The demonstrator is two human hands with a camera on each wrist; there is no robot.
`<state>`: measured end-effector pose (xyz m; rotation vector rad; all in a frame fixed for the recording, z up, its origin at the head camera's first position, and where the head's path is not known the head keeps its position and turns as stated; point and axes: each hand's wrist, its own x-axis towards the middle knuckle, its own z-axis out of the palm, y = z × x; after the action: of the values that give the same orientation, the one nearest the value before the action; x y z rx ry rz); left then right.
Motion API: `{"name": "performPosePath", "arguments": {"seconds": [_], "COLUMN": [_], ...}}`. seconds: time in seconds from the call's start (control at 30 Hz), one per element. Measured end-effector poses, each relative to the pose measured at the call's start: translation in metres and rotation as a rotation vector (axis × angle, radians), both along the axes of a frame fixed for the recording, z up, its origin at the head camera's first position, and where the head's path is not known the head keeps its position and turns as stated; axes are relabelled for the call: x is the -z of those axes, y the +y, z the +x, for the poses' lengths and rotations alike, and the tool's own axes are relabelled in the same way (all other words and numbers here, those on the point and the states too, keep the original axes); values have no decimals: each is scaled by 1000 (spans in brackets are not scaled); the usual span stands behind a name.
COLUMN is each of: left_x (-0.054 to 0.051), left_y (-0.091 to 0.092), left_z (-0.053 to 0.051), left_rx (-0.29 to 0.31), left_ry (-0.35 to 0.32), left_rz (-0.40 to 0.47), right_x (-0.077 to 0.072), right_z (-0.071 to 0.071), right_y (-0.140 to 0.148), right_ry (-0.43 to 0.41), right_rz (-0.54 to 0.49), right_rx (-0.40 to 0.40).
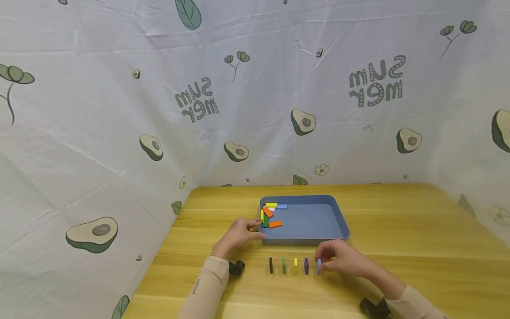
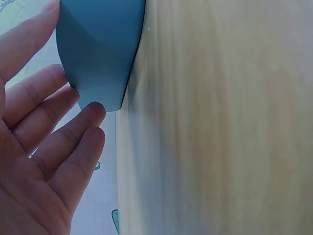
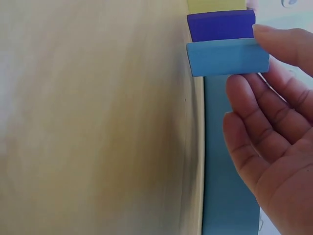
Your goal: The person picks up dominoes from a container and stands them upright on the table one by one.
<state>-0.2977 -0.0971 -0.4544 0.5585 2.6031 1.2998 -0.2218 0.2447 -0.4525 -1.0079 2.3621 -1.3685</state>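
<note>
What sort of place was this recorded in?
Probably a makeshift recording booth: a printed cloth hangs behind a wood-grain table holding a blue tray and a row of small blocks.

Sm blue rect. blk point(image 3: 227, 58) stands upright nr shallow blue-gray tray point(image 1: 291, 242)

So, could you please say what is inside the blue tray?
In the blue tray, at the left, are two yellow blocks, two orange blocks, a green block, a light-blue block and a white block. An orange one partly covers the white; anything underneath is hidden.
</note>
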Motion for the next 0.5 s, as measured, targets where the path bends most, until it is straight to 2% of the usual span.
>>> {"name": "performPosePath", "arguments": {"seconds": [0.33, 0.5], "left_x": [-2, -2], "left_y": [0, 0], "left_z": [1, 2], "left_rx": [-1, -2], "left_ry": [11, 8], "left_rz": [-18, -19], "right_x": [-1, -5], "right_z": [0, 3], "right_y": [-1, -3], "right_ry": [-31, -13], "right_rz": [9, 43], "right_rx": [6, 20]}}
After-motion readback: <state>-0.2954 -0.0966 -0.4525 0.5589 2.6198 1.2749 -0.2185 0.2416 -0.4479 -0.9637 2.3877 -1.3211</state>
